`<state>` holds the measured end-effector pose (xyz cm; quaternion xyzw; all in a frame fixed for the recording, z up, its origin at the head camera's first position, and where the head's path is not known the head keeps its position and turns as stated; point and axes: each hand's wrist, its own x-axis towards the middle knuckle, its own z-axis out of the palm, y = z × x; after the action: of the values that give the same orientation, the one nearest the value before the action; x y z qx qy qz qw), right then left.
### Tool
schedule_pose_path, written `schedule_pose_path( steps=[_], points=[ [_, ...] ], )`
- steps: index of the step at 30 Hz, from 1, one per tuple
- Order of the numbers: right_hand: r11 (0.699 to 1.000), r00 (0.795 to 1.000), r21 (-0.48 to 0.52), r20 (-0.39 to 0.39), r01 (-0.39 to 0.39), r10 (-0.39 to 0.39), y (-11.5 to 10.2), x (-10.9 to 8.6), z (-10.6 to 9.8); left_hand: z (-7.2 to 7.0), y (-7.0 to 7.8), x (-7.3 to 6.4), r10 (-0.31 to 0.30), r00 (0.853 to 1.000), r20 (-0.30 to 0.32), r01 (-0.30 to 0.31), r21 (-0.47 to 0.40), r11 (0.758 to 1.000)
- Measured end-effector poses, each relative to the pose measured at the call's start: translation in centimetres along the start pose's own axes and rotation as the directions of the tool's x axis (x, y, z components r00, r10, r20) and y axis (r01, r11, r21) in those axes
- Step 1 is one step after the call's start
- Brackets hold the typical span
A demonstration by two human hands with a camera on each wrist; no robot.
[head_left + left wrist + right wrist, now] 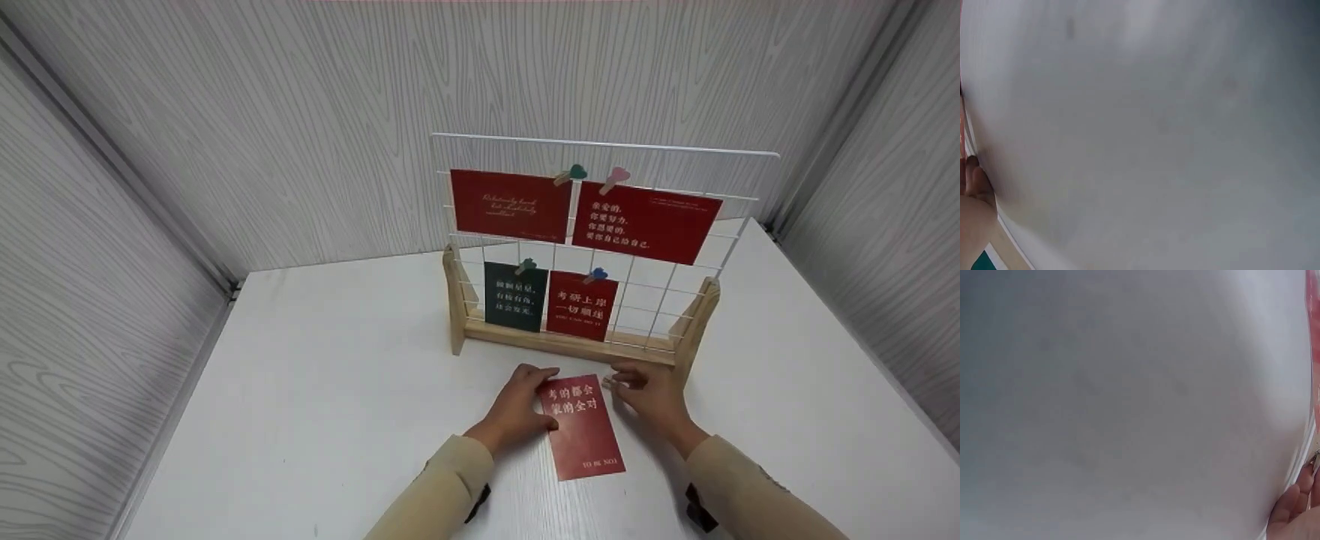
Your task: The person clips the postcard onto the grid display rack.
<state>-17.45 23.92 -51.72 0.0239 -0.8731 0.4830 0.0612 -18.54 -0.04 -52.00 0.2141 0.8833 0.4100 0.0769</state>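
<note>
In the head view, my left hand [521, 405] grips the left edge of a red card [585, 435] with white lettering, thumb low on that edge and fingers near its top corner. My right hand [651, 391] pinches a small wooden clip [608, 381] beside the card's top right corner. Both hands are just in front of a white wire grid rack [660, 300] on a wooden stand [570, 343]. Only part of the left hand [977, 191] shows in the left wrist view. Fingers of the right hand [1297, 509] appear at the right wrist view's lower right.
On the grid hang a red card [510, 204] and another red card [649, 225] above, with a dark green card [514, 300] and a smaller red card [581, 307] below. Heart-topped clips hold them. The white table [315, 390] meets wood-grain panels [300, 127] behind.
</note>
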Motion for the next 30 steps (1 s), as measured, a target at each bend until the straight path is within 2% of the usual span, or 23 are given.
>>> schedule_pose_path(
  steps=[8,16,21,26,30],
  points=[
    [0.994,1.0,0.112,0.03,-0.004,0.001,0.0,-0.1,-0.1,-0.1,-0.1,0.0,-0.038,0.999,-0.012,0.037,-0.036,0.999],
    [0.997,0.994,0.055,0.104,-0.051,0.045,-0.3,-0.5,0.0,-0.4,0.0,0.0,-0.044,0.999,0.008,0.045,-0.121,0.992],
    [0.994,0.991,0.074,0.115,-0.083,0.074,-0.5,-0.6,-0.1,-0.6,0.0,0.0,-0.066,0.998,0.007,0.067,-0.161,0.985],
    [0.991,0.991,0.09,0.105,-0.096,0.086,-0.8,-0.6,-0.3,-0.9,0.0,0.2,-0.08,0.997,-0.007,0.076,-0.232,0.97],
    [0.984,0.993,0.155,0.094,-0.086,0.072,-1.0,-0.4,-0.6,-1.5,0.1,0.6,-0.088,0.996,-0.014,0.078,-0.329,0.941]
  ],
)
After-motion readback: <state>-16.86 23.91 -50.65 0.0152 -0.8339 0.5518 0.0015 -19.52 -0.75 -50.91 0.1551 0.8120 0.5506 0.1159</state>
